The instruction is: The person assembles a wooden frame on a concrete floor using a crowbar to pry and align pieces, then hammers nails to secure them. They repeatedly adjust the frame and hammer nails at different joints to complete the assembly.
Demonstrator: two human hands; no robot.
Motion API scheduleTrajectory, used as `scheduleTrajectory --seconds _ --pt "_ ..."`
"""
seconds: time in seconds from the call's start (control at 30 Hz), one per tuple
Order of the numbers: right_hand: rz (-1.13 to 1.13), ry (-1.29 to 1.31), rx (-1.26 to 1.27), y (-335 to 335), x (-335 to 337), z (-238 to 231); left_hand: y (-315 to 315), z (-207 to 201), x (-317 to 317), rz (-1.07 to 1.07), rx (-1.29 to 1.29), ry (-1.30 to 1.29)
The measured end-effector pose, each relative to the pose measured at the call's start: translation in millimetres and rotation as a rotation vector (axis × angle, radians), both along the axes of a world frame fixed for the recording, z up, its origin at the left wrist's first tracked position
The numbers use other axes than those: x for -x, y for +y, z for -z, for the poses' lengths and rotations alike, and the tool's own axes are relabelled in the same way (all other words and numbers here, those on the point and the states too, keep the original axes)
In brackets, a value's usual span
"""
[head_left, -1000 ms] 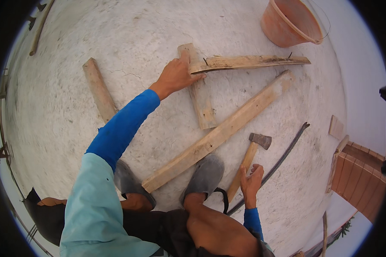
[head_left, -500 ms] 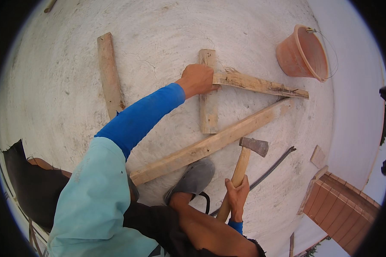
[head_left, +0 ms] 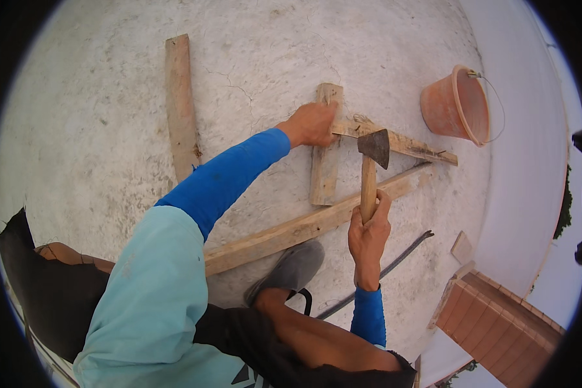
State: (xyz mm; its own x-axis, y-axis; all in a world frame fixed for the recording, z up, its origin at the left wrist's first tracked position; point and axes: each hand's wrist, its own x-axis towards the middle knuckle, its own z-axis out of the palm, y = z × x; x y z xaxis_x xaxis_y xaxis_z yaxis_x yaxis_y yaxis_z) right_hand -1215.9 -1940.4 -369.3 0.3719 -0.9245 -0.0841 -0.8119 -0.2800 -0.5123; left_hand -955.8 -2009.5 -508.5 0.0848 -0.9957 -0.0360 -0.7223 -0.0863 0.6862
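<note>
My left hand [head_left: 310, 125] is closed round the left end of a narrow wooden plank [head_left: 410, 145], where it lies over a short wooden block [head_left: 325, 171]. A nail sticks up near the plank's right end. In my right hand [head_left: 370, 236] is a hatchet [head_left: 368, 178], gripped by its wooden handle. Its dark metal head hangs above the plank and hides part of it. Below runs a long wooden beam [head_left: 284, 237], slanting up to the right, with its upper end close by the plank's right end.
Another wooden board [head_left: 183, 103] lies on the pale concrete floor at the left. An orange bucket [head_left: 443, 107] leans on its side by the white wall. A crowbar [head_left: 398, 264] rests right of my shoe [head_left: 291, 268]; a reddish tiled block [head_left: 491, 317] stands lower right.
My right hand has risen with the hatchet, bringing its head from beside the beam to over the plank. My left hand stays at the plank's end. The view has shifted slightly.
</note>
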Motion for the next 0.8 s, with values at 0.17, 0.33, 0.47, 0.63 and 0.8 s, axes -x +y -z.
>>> scheduleTrajectory --seconds 0.17,0.33,0.47,0.63,0.8 --pt "-0.135 0.152 0.165 -2.5 -15.1 -15.2 -2.5 0.8 5.8 -0.184 -0.038 0.121" --pt "-0.195 0.252 0.272 2.2 -51.2 -26.8 4.3 23.0 10.5 -0.173 0.179 -0.046" --pt "-0.177 0.323 0.265 -4.4 -74.2 -12.5 3.5 42.8 14.9 -0.100 0.190 0.040" --pt "-0.215 0.387 0.235 0.6 -83.9 -7.0 9.2 47.1 12.6 -0.171 0.622 0.045" --pt "-0.021 0.661 0.170 -22.4 -96.9 -14.1 1.8 29.6 17.6 -0.065 0.236 0.084"
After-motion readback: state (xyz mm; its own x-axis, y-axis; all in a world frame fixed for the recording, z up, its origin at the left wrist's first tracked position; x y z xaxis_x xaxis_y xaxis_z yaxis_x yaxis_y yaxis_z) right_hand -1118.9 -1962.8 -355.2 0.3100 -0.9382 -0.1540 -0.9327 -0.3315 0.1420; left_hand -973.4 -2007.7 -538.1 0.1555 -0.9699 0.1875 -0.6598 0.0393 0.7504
